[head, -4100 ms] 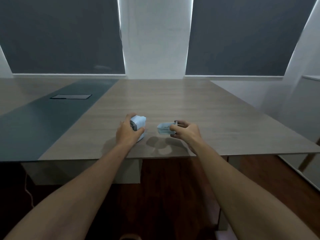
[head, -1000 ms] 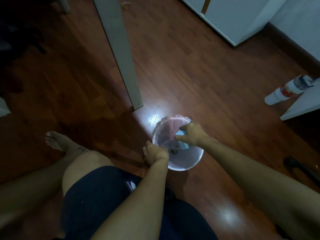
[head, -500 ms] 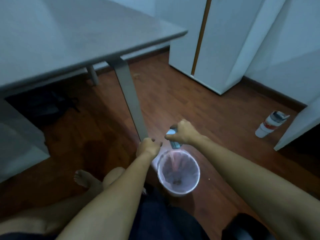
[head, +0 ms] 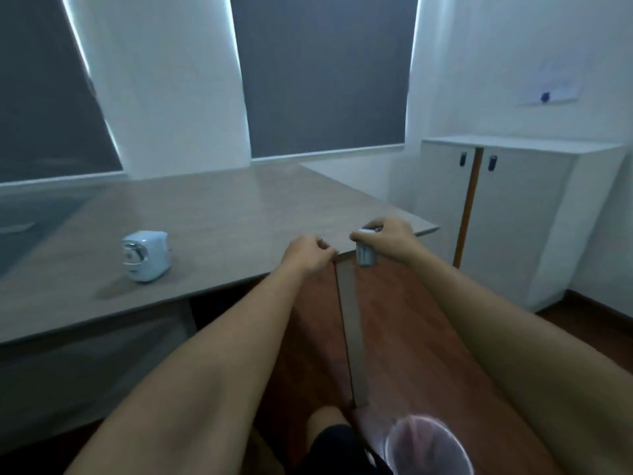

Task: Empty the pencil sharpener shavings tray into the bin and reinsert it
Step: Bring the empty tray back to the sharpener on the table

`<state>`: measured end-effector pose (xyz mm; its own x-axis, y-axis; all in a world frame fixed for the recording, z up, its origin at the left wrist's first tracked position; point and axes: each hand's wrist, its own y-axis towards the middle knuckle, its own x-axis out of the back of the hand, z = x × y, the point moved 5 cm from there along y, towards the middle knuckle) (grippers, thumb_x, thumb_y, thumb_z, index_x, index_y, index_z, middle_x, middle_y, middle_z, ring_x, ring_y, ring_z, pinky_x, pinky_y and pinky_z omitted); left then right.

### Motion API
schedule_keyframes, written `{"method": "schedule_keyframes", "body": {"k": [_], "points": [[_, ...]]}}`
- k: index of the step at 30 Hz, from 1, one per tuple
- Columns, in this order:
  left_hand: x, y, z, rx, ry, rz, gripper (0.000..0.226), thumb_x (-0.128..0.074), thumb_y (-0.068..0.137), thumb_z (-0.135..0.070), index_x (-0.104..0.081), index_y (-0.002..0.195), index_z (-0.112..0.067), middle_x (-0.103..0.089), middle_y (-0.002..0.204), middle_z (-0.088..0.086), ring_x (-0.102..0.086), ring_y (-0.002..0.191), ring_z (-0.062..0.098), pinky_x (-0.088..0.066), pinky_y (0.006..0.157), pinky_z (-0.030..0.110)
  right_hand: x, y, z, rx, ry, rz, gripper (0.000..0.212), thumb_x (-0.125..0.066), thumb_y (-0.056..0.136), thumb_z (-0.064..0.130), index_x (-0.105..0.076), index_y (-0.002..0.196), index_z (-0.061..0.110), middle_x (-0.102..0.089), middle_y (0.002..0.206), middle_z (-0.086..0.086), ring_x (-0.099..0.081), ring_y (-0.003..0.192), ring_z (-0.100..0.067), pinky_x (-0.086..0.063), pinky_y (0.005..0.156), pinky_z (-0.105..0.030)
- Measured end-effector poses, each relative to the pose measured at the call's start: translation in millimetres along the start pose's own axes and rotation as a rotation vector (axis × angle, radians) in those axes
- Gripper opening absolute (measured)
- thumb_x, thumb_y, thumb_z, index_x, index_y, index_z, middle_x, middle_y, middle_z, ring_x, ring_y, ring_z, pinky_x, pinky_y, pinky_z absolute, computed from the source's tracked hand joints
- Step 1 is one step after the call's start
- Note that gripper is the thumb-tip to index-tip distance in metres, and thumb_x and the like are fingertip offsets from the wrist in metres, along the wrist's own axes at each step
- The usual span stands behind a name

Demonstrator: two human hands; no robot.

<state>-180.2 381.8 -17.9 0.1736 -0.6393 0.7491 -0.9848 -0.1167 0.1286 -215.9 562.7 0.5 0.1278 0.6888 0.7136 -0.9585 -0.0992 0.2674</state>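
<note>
Shavings tray (head: 365,256) was pinched in your right hand (head: 390,240), fingers curled over its top edge so it hung down past the near edge of the table (head: 239,214) — held in the air, touching nothing but your hand. Your left hand (head: 306,255) sat at 9 o'clock from the tray, just beside it, curled into a loose fist over the table's edge; I couldn't tell whether anything was inside it. The pale blue pencil sharpener (head: 145,256) stood upright on the tabletop well out at 9 o'clock from your left hand, apart from both hands. The table leg (head: 351,337) ran down between your forearms toward 6 o'clock, and at its foot the round bin (head: 428,447) with its pinkish liner sat on the wooden floor (head: 428,337) — below your right forearm, at the bottom edge of the view. A white cabinet (head: 520,214) stood at 3 o'clock from your right hand, against the wall.
</note>
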Motion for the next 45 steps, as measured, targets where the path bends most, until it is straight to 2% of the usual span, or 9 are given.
{"method": "schedule_keyframes", "body": {"k": [7,12,16,23,27,30,35,39,45], "points": [[138.3,-19.4,50.2,0.074,0.061,-0.290,0.042,-0.064,0.080,-0.039,-0.064,0.117,-0.017,-0.068,0.120,0.007,-0.062,0.109,0.026,-0.048,0.090,0.035,-39.2,17.0,114.9,0.072,0.279,0.039,0.032,-0.072,0.075,0.052,-0.073,0.089,0.023,-0.065,0.075,0.008,-0.063,0.081,-0.016,-0.056,0.077,-0.039],[203.5,-36.6,118.1,0.165,0.161,-0.510,0.057,-0.063,0.080,-0.038,-0.050,0.132,-0.018,-0.059,0.130,0.012,-0.056,0.117,0.032,-0.046,0.092,0.039,-97.9,26.4,172.0,0.048,0.472,0.138,0.040,-0.075,0.076,0.045,-0.073,0.101,0.014,-0.072,0.096,-0.007,-0.067,0.083,-0.019,-0.061,0.083,-0.043],[223.9,-45.3,174.9,0.270,0.129,-0.642,0.064,-0.067,0.075,-0.042,-0.047,0.133,-0.024,-0.052,0.134,0.012,-0.051,0.121,0.033,-0.044,0.093,0.038,-150.7,33.0,196.8,-0.007,0.634,0.206,0.045,-0.078,0.076,0.036,-0.070,0.110,0.007,-0.071,0.112,-0.013,-0.070,0.102,-0.027,-0.062,0.081,-0.040],[208.2,-28.9,235.8,0.324,-0.022,-0.587,0.071,-0.076,0.070,-0.041,-0.046,0.134,-0.035,-0.049,0.126,0.011,-0.055,0.113,0.031,-0.041,0.087,0.032,-220.9,43.2,201.5,-0.074,0.744,0.275,0.069,-0.079,0.073,0.044,-0.061,0.128,0.005,-0.067,0.118,-0.011,-0.070,0.100,-0.026,-0.062,0.083,-0.041],[199.9,-19.5,247.7,0.297,-0.060,-0.624,0.059,-0.074,0.075,-0.032,-0.050,0.129,-0.034,-0.052,0.121,0.011,-0.056,0.109,0.030,-0.041,0.086,0.031,-238.6,52.5,194.5,-0.162,0.849,0.287,0.054,-0.080,0.074,0.042,-0.068,0.110,0.004,-0.070,0.097,-0.011,-0.069,0.078,-0.021,-0.062,0.082,-0.040],[204.1,-14.8,253.6,0.297,-0.138,-0.666,0.050,-0.065,0.082,-0.031,-0.051,0.129,-0.031,-0.055,0.119,0.011,-0.056,0.106,0.030,-0.042,0.086,0.031,-243.2,54.8,194.3,-0.226,0.932,0.309,0.038,-0.080,0.077,0.038,-0.067,0.094,0.006,-0.069,0.090,-0.012,-0.071,0.078,-0.026,-0.063,0.081,-0.041],[216.4,-15.4,264.3,0.408,-0.485,-0.700,0.039,-0.046,0.090,-0.033,-0.046,0.127,-0.023,-0.055,0.111,0.005,-0.052,0.092,0.028,-0.040,0.066,0.030,-244.8,48.6,211.9,-0.291,1.085,0.421,0.045,-0.075,0.084,0.036,-0.062,0.110,0.001,-0.067,0.105,-0.018,-0.072,0.074,-0.028,-0.061,0.060,-0.032],[225.9,-22.9,267.2,0.405,-0.655,-0.722,0.034,-0.045,0.089,-0.032,-0.048,0.119,-0.017,-0.054,0.107,0.007,-0.051,0.089,0.026,-0.040,0.070,0.033,-246.1,43.6,229.0,-0.286,1.028,0.486,0.055,-0.074,0.084,0.039,-0.059,0.120,0.000,-0.067,0.115,-0.022,-0.072,0.078,-0.030,-0.060,0.061,-0.033],[240.4,-29.5,252.0,0.305,-0.728,-0.720,0.020,-0.046,0.089,-0.028,-0.052,0.104,-0.016,-0.054,0.099,0.005,-0.048,0.076,0.018,-0.035,0.059,0.030,-253.0,34.2,250.7,-0.229,0.930,0.532,0.045,-0.074,0.083,0.041,-0.061,0.106,0.004,-0.067,0.109,-0.020,-0.072,0.077,-0.031,-0.060,0.058,-0.032]]}}
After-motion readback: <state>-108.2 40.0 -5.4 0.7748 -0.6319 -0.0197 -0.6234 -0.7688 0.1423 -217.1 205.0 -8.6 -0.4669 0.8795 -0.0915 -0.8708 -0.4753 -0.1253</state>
